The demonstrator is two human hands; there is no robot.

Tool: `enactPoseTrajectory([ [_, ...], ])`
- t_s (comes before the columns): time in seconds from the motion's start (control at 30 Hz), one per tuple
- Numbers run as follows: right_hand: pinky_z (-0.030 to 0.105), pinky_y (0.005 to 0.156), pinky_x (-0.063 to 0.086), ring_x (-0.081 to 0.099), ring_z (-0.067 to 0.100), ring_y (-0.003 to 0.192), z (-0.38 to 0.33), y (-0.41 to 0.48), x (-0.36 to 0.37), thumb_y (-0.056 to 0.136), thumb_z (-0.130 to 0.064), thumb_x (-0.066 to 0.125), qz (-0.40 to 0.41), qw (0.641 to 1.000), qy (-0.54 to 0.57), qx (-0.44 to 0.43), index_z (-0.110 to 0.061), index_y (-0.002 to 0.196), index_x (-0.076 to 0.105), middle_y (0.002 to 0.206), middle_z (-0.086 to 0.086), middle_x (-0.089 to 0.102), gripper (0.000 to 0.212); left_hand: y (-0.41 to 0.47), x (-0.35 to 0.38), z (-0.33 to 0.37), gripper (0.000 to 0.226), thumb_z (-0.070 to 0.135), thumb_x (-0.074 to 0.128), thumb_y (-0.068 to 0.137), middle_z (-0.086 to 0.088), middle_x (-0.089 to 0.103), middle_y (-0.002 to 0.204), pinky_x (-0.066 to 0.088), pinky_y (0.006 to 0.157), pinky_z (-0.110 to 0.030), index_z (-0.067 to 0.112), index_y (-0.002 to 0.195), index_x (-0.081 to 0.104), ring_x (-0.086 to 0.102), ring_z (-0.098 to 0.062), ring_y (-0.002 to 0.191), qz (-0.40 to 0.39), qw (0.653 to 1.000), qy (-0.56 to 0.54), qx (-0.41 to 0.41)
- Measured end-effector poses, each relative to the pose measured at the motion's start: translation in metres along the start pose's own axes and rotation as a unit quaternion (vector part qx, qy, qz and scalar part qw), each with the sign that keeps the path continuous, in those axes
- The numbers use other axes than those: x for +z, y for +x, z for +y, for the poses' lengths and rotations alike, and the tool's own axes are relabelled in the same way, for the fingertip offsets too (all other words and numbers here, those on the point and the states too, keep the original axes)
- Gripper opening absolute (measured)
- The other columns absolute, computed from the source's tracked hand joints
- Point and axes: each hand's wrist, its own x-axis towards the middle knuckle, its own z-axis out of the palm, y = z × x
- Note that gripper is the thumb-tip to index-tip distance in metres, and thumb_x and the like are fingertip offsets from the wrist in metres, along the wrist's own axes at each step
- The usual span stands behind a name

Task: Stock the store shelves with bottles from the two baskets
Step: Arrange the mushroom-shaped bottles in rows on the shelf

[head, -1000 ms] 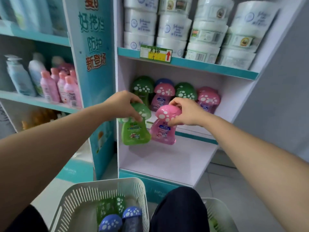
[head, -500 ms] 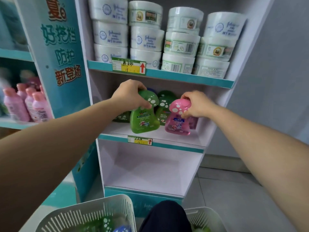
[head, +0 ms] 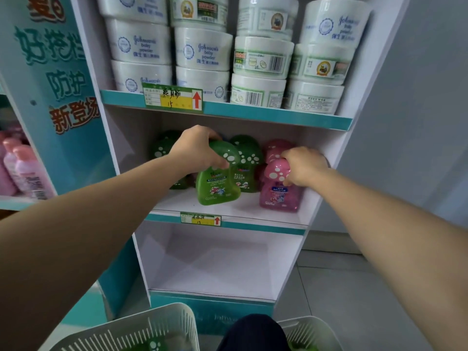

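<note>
Left: green bottle (head: 217, 186) gripped by cap in left hand (head: 200, 150) — long axis upright, body hung below hand, base at near edge of middle shelf (head: 235, 207). Right: pink bottle (head: 278, 196) grasped likewise by right hand (head: 304, 167) — stocked row (head: 249, 153) just behind, farther in.

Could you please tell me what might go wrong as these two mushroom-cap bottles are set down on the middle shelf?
1. The green bottle, gripped by its cap in the left hand, leans near the front edge of the shelf; released like this, it may tip off.
2. The pink bottle in the right hand is close to the back-row bottles; pushing it in could topple them.
</note>
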Motion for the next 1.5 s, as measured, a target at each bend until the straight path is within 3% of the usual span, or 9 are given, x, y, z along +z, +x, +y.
enactPoseTrajectory([
  [0.3, 0.033, 0.076, 0.048, 0.062, 0.031, 0.098, 0.002, 0.003, 0.006, 0.075, -0.026, 0.078, -0.012, 1.000, -0.011, 0.009, -0.013, 0.115, 0.061, 0.112, 0.011, 0.063, 0.046, 0.011, 0.014, 0.000, 0.061, 0.022, 0.086, 0.064, -0.001, 0.066, 0.104, 0.050, 0.072, -0.028, 0.014, 0.120, 0.061, 0.060, -0.015, 0.082, -0.017, 1.000, -0.001, 0.000],
  [0.47, 0.035, 0.076, 0.048, 0.059, 0.031, 0.102, -0.001, 0.000, 0.007, 0.078, -0.021, 0.074, 0.005, 1.000, -0.025, -0.005, -0.014, 0.119, 0.058, 0.114, 0.012, 0.061, 0.044, 0.015, 0.024, 0.003, 0.062, 0.019, 0.085, 0.066, 0.001, 0.062, 0.096, 0.049, 0.070, -0.028, 0.014, 0.123, 0.060, 0.060, -0.015, 0.080, -0.024, 1.000, 0.000, 0.004],
  [0.6, 0.040, 0.092, 0.040, 0.047, 0.030, 0.115, -0.009, -0.008, 0.026, 0.074, -0.021, 0.075, 0.127, 0.989, -0.026, -0.068, -0.017, 0.128, 0.053, 0.123, 0.010, 0.055, 0.058, 0.021, 0.033, 0.005, 0.067, 0.019, 0.085, 0.066, -0.005, 0.065, 0.113, 0.049, 0.075, -0.026, 0.013, 0.127, 0.058, 0.058, -0.015, 0.086, -0.026, 0.999, 0.016, 0.020],
  [0.7, 0.042, 0.086, 0.045, 0.053, 0.031, 0.102, -0.016, -0.019, 0.045, 0.069, -0.019, 0.078, 0.225, 0.967, -0.004, -0.117, -0.014, 0.110, 0.065, 0.105, 0.009, 0.061, 0.044, 0.025, 0.041, 0.004, 0.069, 0.018, 0.084, 0.066, -0.005, 0.064, 0.119, 0.050, 0.082, -0.028, 0.015, 0.130, 0.056, 0.060, -0.018, 0.096, -0.022, 0.999, 0.025, 0.025],
  [0.77, 0.041, 0.080, 0.050, 0.057, 0.029, 0.093, -0.018, -0.026, 0.057, 0.066, -0.021, 0.080, 0.248, 0.961, 0.018, -0.121, -0.014, 0.098, 0.069, 0.093, 0.006, 0.062, 0.035, 0.029, 0.046, 0.004, 0.070, 0.019, 0.084, 0.066, -0.005, 0.063, 0.120, 0.050, 0.083, -0.028, 0.016, 0.131, 0.056, 0.060, -0.020, 0.101, -0.024, 0.999, 0.037, 0.028],
  [0.87, 0.042, 0.083, 0.050, 0.054, 0.026, 0.103, -0.022, -0.034, 0.067, 0.080, -0.024, 0.070, 0.176, 0.975, 0.055, -0.123, -0.016, 0.107, 0.066, 0.103, 0.004, 0.062, 0.028, 0.033, 0.053, 0.003, 0.071, 0.020, 0.084, 0.066, -0.005, 0.063, 0.121, 0.053, 0.086, -0.032, 0.017, 0.131, 0.055, 0.061, -0.021, 0.104, -0.028, 0.998, 0.054, 0.032],
  [0.97, 0.034, 0.082, 0.045, 0.054, 0.023, 0.108, -0.022, -0.038, 0.074, 0.090, -0.028, 0.057, 0.127, 0.983, 0.066, -0.117, -0.020, 0.114, 0.062, 0.112, 0.001, 0.061, 0.025, 0.037, 0.058, 0.003, 0.070, 0.019, 0.083, 0.067, -0.006, 0.063, 0.121, 0.052, 0.082, -0.030, 0.016, 0.132, 0.055, 0.062, -0.021, 0.102, -0.034, 0.997, 0.058, 0.037],
  [1.1, 0.028, 0.067, 0.042, 0.061, 0.023, 0.100, -0.019, -0.038, 0.083, 0.092, -0.026, 0.052, 0.102, 0.985, 0.095, -0.097, -0.021, 0.108, 0.064, 0.108, -0.002, 0.065, 0.021, 0.043, 0.065, 0.005, 0.070, 0.019, 0.083, 0.068, -0.006, 0.063, 0.120, 0.050, 0.077, -0.026, 0.017, 0.132, 0.054, 0.062, -0.020, 0.099, -0.043, 0.997, 0.059, 0.039],
  [1.5, 0.028, 0.062, 0.046, 0.063, 0.025, 0.086, -0.014, -0.032, 0.099, 0.088, -0.026, 0.053, 0.074, 0.986, 0.131, -0.073, -0.022, 0.096, 0.065, 0.094, -0.001, 0.067, 0.014, 0.053, 0.080, 0.005, 0.067, 0.022, 0.083, 0.070, -0.007, 0.060, 0.124, 0.048, 0.081, -0.026, 0.018, 0.131, 0.055, 0.059, -0.022, 0.106, -0.064, 0.993, 0.090, 0.053],
])
